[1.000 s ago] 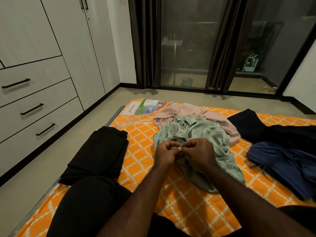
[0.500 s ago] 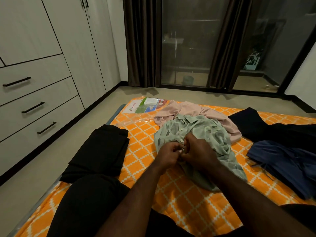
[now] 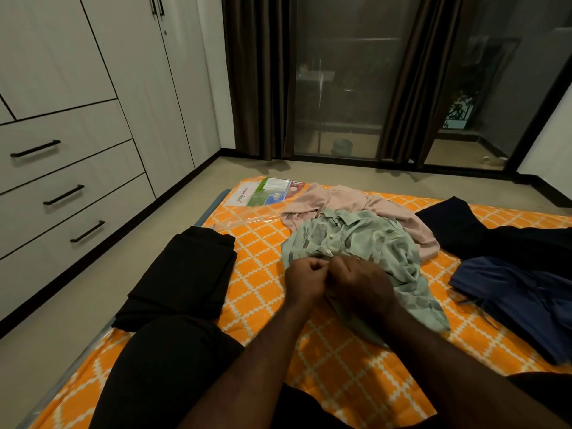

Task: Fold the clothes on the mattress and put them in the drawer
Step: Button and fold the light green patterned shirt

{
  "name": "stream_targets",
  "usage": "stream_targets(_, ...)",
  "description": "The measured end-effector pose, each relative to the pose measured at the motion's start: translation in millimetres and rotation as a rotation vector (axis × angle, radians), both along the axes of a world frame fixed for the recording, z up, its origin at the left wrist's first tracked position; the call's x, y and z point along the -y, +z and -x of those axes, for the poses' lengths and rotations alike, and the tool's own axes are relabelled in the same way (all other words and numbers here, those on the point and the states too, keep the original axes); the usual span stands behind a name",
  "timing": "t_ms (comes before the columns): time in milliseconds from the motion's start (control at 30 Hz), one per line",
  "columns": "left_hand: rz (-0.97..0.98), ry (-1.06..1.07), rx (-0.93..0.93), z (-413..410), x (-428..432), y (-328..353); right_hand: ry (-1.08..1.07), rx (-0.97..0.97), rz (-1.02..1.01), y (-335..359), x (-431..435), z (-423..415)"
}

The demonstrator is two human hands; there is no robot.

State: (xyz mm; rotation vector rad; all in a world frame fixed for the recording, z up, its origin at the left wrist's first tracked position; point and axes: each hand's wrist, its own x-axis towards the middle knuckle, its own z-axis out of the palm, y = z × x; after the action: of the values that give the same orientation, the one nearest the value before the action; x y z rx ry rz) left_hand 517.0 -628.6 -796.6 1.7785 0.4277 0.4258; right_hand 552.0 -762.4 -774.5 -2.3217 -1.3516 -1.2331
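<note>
I judge the job barely begun. One black garment (image 3: pixel 192 267) lies folded at the left edge of the mattress (image 3: pixel 257 267). The green shirt (image 3: pixel 365 239) sits crumpled mid-mattress over a pink garment (image 3: pixel 356 201), with a navy garment (image 3: pixel 520 298) unfolded to the right. The left hand (image 3: pixel 305 278) and right hand (image 3: pixel 359 281), fingers curled, both pinch the shirt's button front. The drawers (image 3: pixel 62 193) on the left are closed. The printed sheet (image 3: pixel 266 191) at the far edge carries red script I can't read surely.
</note>
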Motion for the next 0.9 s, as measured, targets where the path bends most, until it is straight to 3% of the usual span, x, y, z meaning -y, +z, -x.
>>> stream_targets(100,0.112,0.034,-0.024,0.5,1.3,-5.7,0.033,-0.142,-0.028,4.1,-2.5,2.9)
stream_targets(200,0.347,0.04,0.033,2.5,-1.2,-6.2,0.01,-0.737,-0.217,11.2,-2.1,4.9)
stream_targets(267,0.435,0.029,0.076,3.1,-2.9,-1.7,0.027,-1.058,-0.481,11.9,-2.9,6.2)
stream_targets(333,0.399,0.01,0.104,1.8,-2.4,0.5,-0.009,-1.174,-0.69,14.8,-2.3,7.7)
stream_targets(433,0.331,-0.046,0.134,3.6,0.0,2.3,0.01,-1.3,-0.777,18.6,-0.3,5.7)
stream_targets(600,0.205,-0.082,0.15,3.9,-5.2,0.6,0.07,-1.406,-0.739,22.9,1.6,4.6)
stream_targets(900,-0.104,-0.131,0.16,3.6,-8.8,-0.3,-0.01,-1.123,-0.401,29.7,12.3,-8.3)
